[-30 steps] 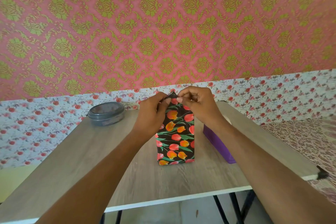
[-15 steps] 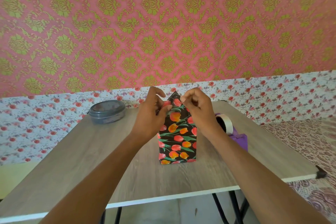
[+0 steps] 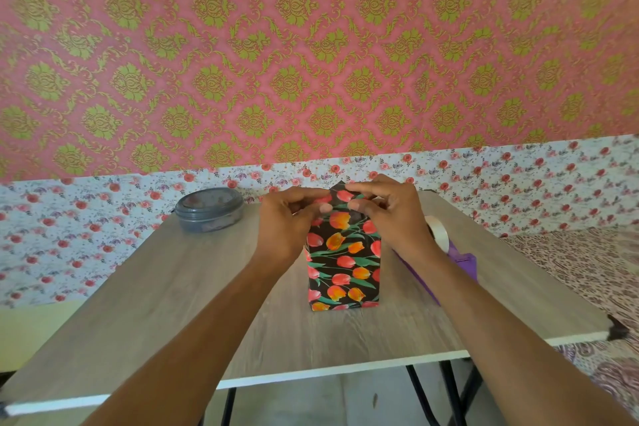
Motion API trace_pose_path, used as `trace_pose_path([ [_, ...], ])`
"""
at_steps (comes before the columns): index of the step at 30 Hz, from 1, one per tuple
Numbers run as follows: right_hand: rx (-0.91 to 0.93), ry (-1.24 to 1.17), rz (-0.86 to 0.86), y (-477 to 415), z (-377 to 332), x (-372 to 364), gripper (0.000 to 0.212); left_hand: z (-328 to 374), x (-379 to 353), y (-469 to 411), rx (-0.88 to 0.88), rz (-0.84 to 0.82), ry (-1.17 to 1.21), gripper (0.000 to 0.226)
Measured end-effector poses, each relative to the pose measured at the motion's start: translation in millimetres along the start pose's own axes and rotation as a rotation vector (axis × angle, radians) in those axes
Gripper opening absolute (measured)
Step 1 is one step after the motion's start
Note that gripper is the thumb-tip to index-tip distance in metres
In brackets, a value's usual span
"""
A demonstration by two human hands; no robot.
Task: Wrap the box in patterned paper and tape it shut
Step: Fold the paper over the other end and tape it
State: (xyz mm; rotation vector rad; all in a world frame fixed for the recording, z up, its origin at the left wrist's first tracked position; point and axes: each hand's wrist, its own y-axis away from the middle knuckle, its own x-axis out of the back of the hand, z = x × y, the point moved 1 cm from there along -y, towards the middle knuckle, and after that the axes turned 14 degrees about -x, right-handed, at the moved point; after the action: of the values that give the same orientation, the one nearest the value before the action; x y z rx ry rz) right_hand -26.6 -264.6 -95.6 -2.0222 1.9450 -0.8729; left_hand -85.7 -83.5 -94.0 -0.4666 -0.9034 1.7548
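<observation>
**Tulip-print box, top end fold in hand**

Box (image 3: 344, 270): upright at the middle of the wooden table (image 3: 173, 304), sides already covered in tulip-print paper (image 3: 345, 245).
Top flap (image 3: 340, 191): raised to a point, not yet folded down.
Left hand (image 3: 287, 221) and right hand (image 3: 387, 214): fingers curled, thumb and forefinger of each pinching the paper at the top end.
Step, as judged: creasing the end closure.
Next move calls for: pressing the flap flat, one hand holding it, the other reaching for the purple tape dispenser (image 3: 460, 259) just right of the box.
Also on the table: a grey lidded tub (image 3: 209, 209), far left.
</observation>
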Motion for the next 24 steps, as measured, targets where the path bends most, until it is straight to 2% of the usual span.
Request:
trace_pose_path([
  [3, 0.013, 0.047, 0.044, 2.4, -0.3, -2.7, 0.024, -1.5, -4.0, 2.1, -0.026, -0.006, -0.057, 0.026],
  [6, 0.062, 0.121, 0.084, 4.7, 1.5, -0.9, 0.015, -5.8, -6.9, 2.8, -0.152, -0.085, -0.219, 0.032],
  [8, 0.104, 0.187, 0.098, 4.3, 2.8, -0.4, 0.010, -7.5, -8.8, 3.5, -0.242, -0.113, -0.348, 0.027],
  [11, 0.172, 0.229, 0.045, 2.1, 3.3, -1.7, 0.003, -7.0, -11.0, 1.8, -0.286, -0.128, -0.485, 0.011],
  [13, 0.125, 0.241, -0.017, 3.5, 2.7, -1.1, 0.007, -5.7, -12.6, 0.1, -0.297, -0.141, -0.543, 0.011],
  [15, 0.095, 0.251, -0.037, 2.1, 4.4, 1.0, 0.010, -4.1, -15.5, -2.6, -0.265, -0.171, -0.556, 0.015],
  [18, 0.082, 0.263, -0.011, -2.7, 4.5, 1.5, 0.006, -1.2, -19.6, -10.1, -0.093, -0.219, -0.535, 0.018],
  [20, 0.042, 0.263, 0.010, -5.3, 3.3, 1.6, 0.012, -0.9, -20.6, -17.3, -0.001, -0.218, -0.506, 0.020],
  [22, -0.001, 0.279, -0.001, -7.8, 1.1, 1.0, 0.016, -0.3, -20.4, -21.6, 0.042, -0.215, -0.489, 0.017],
  [24, -0.022, 0.309, -0.010, -10.2, -0.3, -1.6, 0.011, -1.2, -20.2, -24.2, 0.067, -0.212, -0.457, 0.012],
])
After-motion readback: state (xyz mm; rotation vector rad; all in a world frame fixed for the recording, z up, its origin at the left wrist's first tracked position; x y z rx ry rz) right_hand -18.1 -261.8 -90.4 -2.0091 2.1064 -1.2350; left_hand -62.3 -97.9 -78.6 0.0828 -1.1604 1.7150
